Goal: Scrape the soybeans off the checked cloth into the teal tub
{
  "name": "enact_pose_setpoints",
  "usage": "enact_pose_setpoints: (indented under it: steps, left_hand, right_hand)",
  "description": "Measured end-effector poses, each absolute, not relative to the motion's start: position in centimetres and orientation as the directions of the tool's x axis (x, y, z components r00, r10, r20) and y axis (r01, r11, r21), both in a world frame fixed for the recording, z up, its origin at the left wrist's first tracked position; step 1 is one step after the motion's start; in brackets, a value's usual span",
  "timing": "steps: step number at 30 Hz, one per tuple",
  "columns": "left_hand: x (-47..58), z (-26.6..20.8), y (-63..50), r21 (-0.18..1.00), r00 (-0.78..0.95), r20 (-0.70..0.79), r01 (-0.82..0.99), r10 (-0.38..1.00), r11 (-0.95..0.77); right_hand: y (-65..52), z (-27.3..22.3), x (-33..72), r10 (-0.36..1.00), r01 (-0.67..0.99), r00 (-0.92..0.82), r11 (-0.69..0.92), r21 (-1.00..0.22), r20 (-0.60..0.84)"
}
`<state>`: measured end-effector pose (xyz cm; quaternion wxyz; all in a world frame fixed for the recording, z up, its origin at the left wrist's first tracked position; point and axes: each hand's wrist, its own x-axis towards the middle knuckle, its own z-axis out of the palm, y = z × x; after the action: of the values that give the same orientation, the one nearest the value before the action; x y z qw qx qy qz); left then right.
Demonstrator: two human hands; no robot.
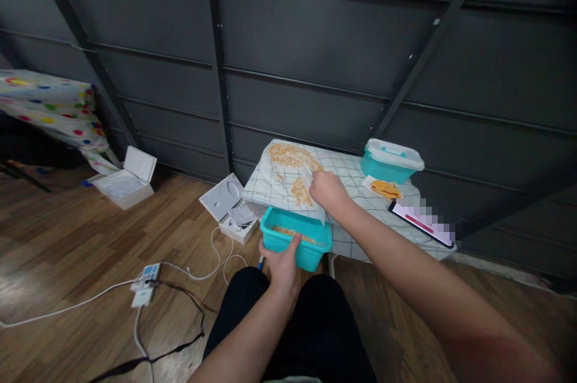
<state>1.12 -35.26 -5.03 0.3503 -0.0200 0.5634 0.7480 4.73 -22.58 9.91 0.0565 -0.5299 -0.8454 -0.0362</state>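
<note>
My left hand [283,260] grips the near wall of a turquoise plastic tub [311,258], thumb over the rim. The tub hangs just below the front edge of a checked cloth, with yellow kernels [293,232] lying inside. Above it, my right hand [328,189] is closed around a small white slotted tool [307,175], its exact kind unclear. The tool's end is among the loose yellow kernels [288,156] spread on the cloth. A smaller patch of kernels [300,192] lies nearer the front edge.
The checked cloth [345,166] covers a low table. On its right stand a lidded turquoise box [387,162], a folded orange cloth [385,189] and a phone [419,223]. Open white boxes [237,214], a power strip [145,285] and cables lie on the floor at left.
</note>
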Motion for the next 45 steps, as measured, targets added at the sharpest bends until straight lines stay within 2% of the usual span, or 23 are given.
enact_pose_setpoints:
  steps: [7,13,17,20,32,45]
  left_hand:
    - [1.0,-5.4,-35.0,0.834,-0.756,-0.438,-0.543,0.487,-0.093]
    - [1.4,-6.1,-34.5,0.825,-0.739,-0.461,-0.561,0.491,-0.07]
    - [1.7,-5.9,-34.3,0.821,-0.731,-0.475,-0.569,0.49,-0.052]
    - [1.6,-5.8,-34.4,0.834,-0.746,-0.476,-0.551,0.466,-0.032]
    - [1.0,-5.5,-34.5,0.813,-0.739,-0.461,-0.574,0.491,-0.101]
    - [1.1,-4.1,-34.9,0.801,-0.743,-0.471,-0.586,0.474,-0.123]
  right_hand:
    - [-21.0,10.7,6.2,0.893,0.91,-0.412,0.415,0.024,0.18]
    - [-18.7,10.1,6.5,0.84,0.871,-0.485,0.49,0.046,0.242]
    - [-17.8,8.9,5.7,0.794,0.819,-0.574,0.555,0.146,0.201]
    - [-17.5,8.0,5.3,0.774,0.79,-0.612,0.589,0.172,0.163]
    - [-17.9,7.3,6.7,0.679,0.695,-0.717,0.714,0.086,0.158]
    - [-20.4,8.6,7.3,0.649,0.659,-0.746,0.751,0.029,0.148]
